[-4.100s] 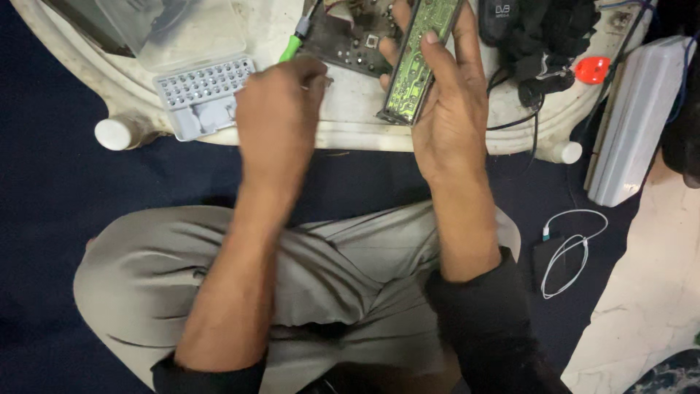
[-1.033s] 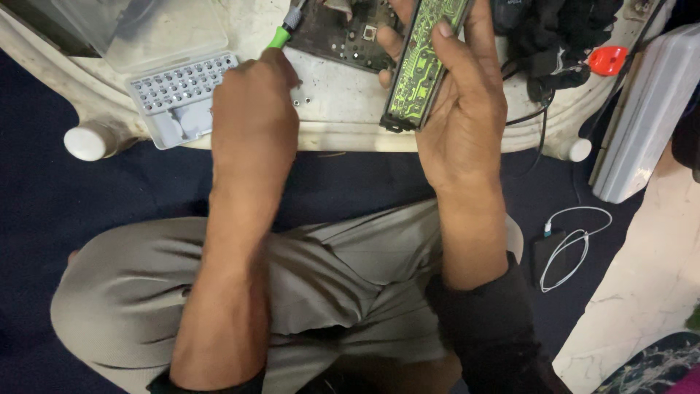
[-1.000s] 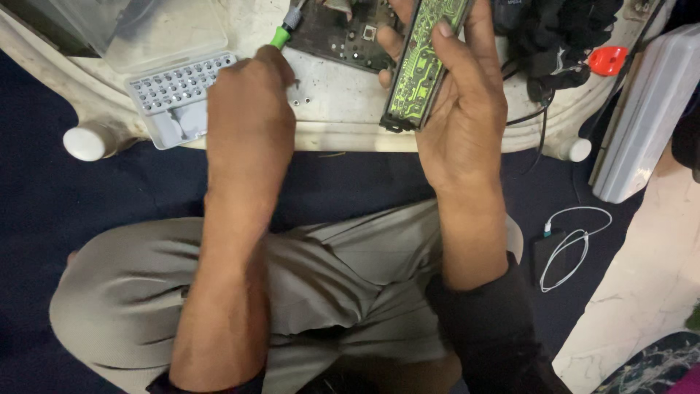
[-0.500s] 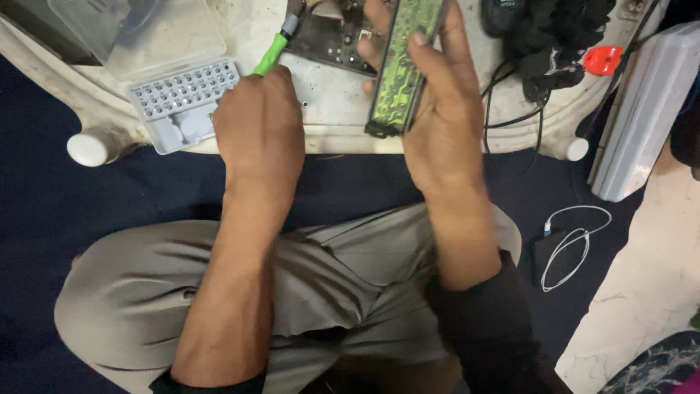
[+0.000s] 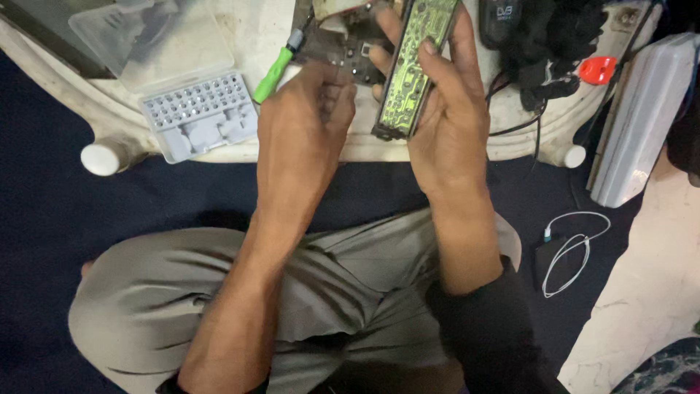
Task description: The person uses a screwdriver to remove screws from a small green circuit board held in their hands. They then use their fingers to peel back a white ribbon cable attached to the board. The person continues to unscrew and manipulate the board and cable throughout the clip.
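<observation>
My right hand [image 5: 445,117] grips a long, narrow green circuit board [image 5: 410,73] and holds it upright over the low white table [image 5: 306,146]. My left hand [image 5: 302,131] is curled just left of the board, fingertips near a dark circuit board [image 5: 343,51] that lies on the table. A screwdriver with a green handle [image 5: 275,71] lies on the table just above my left hand; whether the fingers touch it cannot be seen. I sit cross-legged, my grey trousers [image 5: 292,292] below the table.
A grey bit-holder case [image 5: 198,115] with a clear lid lies at the table's left. Black cables and a red part [image 5: 598,69] sit at the right. A white box [image 5: 638,117] stands beyond, and a coiled white cable [image 5: 572,252] lies on the dark floor.
My left hand has shifted right and up, toward the green board, and the screwdriver now lies beside it. My right hand still holds the board, tilted slightly differently.
</observation>
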